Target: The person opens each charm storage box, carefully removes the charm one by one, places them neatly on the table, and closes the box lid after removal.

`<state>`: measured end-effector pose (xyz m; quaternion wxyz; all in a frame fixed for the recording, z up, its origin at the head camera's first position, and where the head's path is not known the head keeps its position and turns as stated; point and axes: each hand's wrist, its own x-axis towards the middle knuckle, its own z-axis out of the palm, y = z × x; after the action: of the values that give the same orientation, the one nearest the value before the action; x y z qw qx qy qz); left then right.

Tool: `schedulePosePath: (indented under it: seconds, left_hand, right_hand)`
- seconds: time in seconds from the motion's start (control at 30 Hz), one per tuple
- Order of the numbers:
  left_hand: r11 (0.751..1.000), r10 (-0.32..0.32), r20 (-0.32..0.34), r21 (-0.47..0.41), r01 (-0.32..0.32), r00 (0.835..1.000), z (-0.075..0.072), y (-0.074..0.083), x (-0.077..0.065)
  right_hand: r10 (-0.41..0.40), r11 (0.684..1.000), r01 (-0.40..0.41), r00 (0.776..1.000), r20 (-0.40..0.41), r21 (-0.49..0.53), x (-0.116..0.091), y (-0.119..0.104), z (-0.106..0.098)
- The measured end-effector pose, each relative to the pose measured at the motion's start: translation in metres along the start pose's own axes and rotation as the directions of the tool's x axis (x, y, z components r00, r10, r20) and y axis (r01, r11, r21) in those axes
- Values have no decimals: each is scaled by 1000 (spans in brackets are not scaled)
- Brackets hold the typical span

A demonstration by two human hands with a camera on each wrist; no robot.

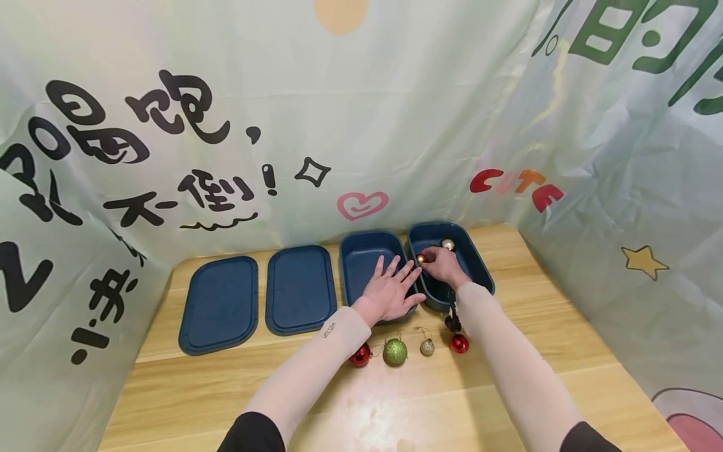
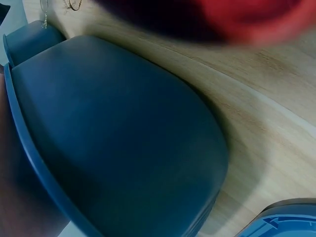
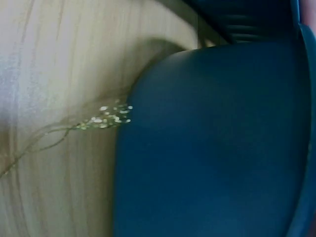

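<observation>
My right hand (image 1: 445, 267) reaches into the right blue box (image 1: 480, 267) and pinches a small copper-coloured Christmas ball (image 1: 421, 258) close to its left wall. A silvery ball (image 1: 448, 244) lies deeper in the same box. With fingers spread, my left hand (image 1: 390, 296) rests over the neighbouring blue box (image 1: 361, 254), its fingertips near the rim between both boxes. Outer walls of the boxes fill much of both wrist views, which hide the fingers' work.
In front of the boxes lie a red ball (image 1: 360, 356), a green glitter ball (image 1: 395, 352), a small gold ball (image 1: 427, 347) and another red ball (image 1: 459, 343). Two flat blue lids (image 1: 220, 304) (image 1: 300, 289) lie to the left. A printed cloth (image 1: 305, 113) hangs behind the table.
</observation>
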<state>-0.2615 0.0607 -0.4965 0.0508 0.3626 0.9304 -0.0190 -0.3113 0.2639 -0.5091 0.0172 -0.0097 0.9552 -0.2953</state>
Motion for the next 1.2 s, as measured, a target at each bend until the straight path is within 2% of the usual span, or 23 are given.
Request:
schedulePosePath:
  seconds: [0.17,0.37,0.53,0.7,0.87,1.2]
  left_hand:
    - [1000,3,4,-4,-3,1000,1,1,0]
    - [1000,7,4,4,-7,1000,-1,1,0]
    - [999,46,-19,-19,-46,999,-5,0,4]
    - [994,96,7,-48,-95,995,-9,-6,9]
    - [992,120,27,-45,-118,992,-10,-10,14]
    - [989,144,19,-48,-143,989,-7,-3,19]
  right_hand:
    - [8,1000,-8,1000,-1,2,-5,1,-4]
    - [33,998,-34,999,10,62,-14,-4,-15]
    - [17,998,-16,1000,-9,58,-24,-6,-21]
    - [3,998,-1,1000,-31,69,-35,-8,-25]
    - [-27,993,33,998,-59,110,-54,-11,-31]
    - [-59,982,82,989,-135,172,-106,-13,-44]
